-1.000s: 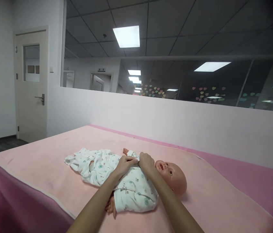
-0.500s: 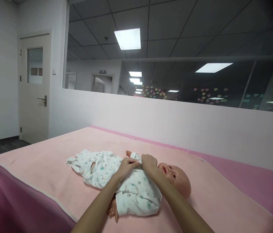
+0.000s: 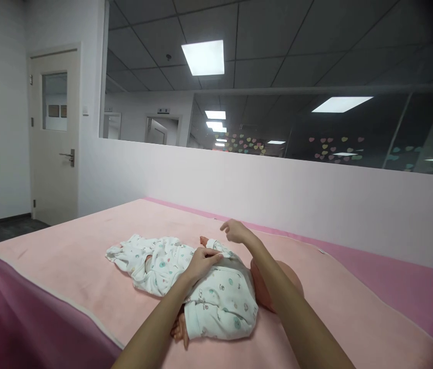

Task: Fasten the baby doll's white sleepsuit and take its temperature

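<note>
A baby doll (image 3: 270, 287) lies on its back with its head to the right, its face hidden behind my right forearm. It wears a white printed baby top (image 3: 220, 302) and matching trousers (image 3: 162, 259). At the chest, the thumb and fingers of my left hand (image 3: 202, 264) pinch the front edge of the top. My right hand (image 3: 235, 230) is in the air past the doll's far shoulder, fingers loosely bent and apart, touching nothing. One doll hand (image 3: 180, 330) sticks out of the near sleeve, and the other hand (image 3: 203, 240) shows at the far sleeve.
The doll rests on a padded table with a pale pink cover (image 3: 85, 256). A white half wall (image 3: 277, 189) with a window above it runs along the far side. A door (image 3: 53, 169) stands at the left.
My right hand has let go of the top at the chest and moved up and away over the far side. My left hand stays on the top.
</note>
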Available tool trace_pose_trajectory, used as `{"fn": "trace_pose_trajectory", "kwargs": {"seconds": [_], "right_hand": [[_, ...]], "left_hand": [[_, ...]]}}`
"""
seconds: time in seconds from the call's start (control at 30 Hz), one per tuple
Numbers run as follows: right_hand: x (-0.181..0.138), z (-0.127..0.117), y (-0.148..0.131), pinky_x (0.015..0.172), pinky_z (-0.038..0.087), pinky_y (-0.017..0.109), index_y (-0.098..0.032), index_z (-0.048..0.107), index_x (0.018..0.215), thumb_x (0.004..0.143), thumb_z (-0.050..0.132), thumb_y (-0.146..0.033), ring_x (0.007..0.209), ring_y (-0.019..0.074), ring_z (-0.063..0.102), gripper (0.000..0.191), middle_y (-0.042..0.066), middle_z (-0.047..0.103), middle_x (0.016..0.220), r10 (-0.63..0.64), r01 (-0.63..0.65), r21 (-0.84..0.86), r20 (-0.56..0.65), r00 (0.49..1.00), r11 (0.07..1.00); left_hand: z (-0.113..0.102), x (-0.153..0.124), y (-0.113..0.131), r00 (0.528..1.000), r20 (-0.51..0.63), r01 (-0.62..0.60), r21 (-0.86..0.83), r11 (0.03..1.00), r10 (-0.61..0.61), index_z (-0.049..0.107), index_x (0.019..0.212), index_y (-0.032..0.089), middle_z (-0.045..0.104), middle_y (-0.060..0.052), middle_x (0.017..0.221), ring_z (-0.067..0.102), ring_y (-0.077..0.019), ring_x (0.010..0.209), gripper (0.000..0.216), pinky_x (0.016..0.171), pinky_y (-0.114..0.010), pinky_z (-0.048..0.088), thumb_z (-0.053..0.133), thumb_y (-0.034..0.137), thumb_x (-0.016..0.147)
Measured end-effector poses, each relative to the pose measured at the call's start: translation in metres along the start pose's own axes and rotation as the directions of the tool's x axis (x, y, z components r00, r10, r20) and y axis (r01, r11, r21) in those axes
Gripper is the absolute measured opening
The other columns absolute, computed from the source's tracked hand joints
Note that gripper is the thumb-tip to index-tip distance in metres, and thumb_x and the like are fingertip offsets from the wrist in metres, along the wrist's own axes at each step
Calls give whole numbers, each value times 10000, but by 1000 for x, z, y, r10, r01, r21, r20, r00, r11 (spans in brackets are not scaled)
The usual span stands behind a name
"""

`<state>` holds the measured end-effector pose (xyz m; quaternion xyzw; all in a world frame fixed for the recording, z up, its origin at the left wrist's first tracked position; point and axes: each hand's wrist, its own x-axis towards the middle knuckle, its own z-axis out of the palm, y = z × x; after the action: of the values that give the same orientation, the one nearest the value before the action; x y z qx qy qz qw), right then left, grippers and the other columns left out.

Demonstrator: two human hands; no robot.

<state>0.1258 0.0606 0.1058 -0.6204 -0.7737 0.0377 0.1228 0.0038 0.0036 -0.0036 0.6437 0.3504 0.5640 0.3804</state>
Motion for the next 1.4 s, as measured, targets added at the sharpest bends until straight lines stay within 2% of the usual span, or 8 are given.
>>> {"fn": "trace_pose_trajectory", "kwargs": {"seconds": [0.1, 0.33, 0.6, 0.73, 0.9, 1.0, 1.27, 1.4], "right_hand": [[12, 18, -11, 775, 409, 201, -146, 539, 1119, 790, 431, -149, 1050, 154, 525, 347, 110, 561, 1152, 51, -49, 19, -86, 995, 999], [15, 91, -15, 771, 397, 364, -123, 644, 884, 792, 336, -519, 955, 273, 566, 511, 173, 633, 981, 196, -194, 49, -52, 979, 980], [15, 99, -8, 772, 379, 328, -165, 641, 810, 736, 492, -346, 879, 222, 598, 245, 114, 666, 849, 85, -85, -9, 15, 996, 996], [7, 100, -8, 698, 386, 286, -157, 636, 785, 747, 482, -305, 835, 214, 610, 216, 120, 665, 835, 16, -16, -21, -27, 1000, 1000], [-5, 99, -8, 615, 365, 231, -175, 618, 856, 818, 383, -295, 803, 174, 605, 267, 94, 656, 896, -76, 76, -2, -128, 989, 997], [-8, 97, -8, 581, 348, 213, -170, 618, 821, 845, 335, -272, 751, 144, 597, 302, 83, 657, 862, -118, 120, 4, -151, 981, 993], [-19, 90, -14, 557, 320, 228, -151, 617, 703, 823, 383, -246, 659, 146, 566, 279, 90, 633, 728, -191, 185, -50, -175, 966, 981], [-41, 79, -12, 621, 337, 232, -169, 613, 745, 797, 409, -186, 731, 146, 549, 212, 69, 620, 780, -280, 269, -83, -188, 941, 959]], "left_hand": [[0, 0, 1, 1000, -16, 6, -42, 999, -7, 708, 797, 121, 688, -75, 792, 579, -201, 757, 281, 713, -296, 428, 608, 352, 672], [-1, -1, 10, 997, -70, -47, -152, 987, 36, 676, 636, 113, 632, -43, 630, 546, -150, 659, 228, 674, -260, 414, 560, 298, 701], [-2, 2, 3, 995, -92, -40, -81, 996, 32, 649, 617, 114, 597, -26, 582, 526, -137, 609, 246, 624, -248, 407, 548, 322, 702], [-6, 1, 4, 981, -168, -73, 138, 988, 96, 661, 718, 131, 632, -42, 660, 562, -169, 687, 280, 676, -277, 429, 488, 348, 754], [-11, -2, 8, 949, -190, -57, 681, 730, 252, 635, 947, 205, 611, -48, 1091, 478, -209, 1069, 301, 937, -346, 323, 384, 324, 832], [-11, -2, 4, 982, -81, -43, 785, 619, 171, 508, 1180, 210, 495, -35, 1272, 349, -197, 1223, 404, 1024, -368, 207, 269, 344, 883], [-9, -5, 5, 989, -113, 67, 917, 393, 95, 619, 920, 192, 633, -86, 966, 471, -243, 1026, 456, 913, -442, 248, 204, 376, 884], [-10, -5, 5, 989, -89, 38, 924, 380, 115, 602, 824, 157, 633, -96, 896, 512, -228, 955, 455, 928, -430, 233, 210, 380, 881]]}}
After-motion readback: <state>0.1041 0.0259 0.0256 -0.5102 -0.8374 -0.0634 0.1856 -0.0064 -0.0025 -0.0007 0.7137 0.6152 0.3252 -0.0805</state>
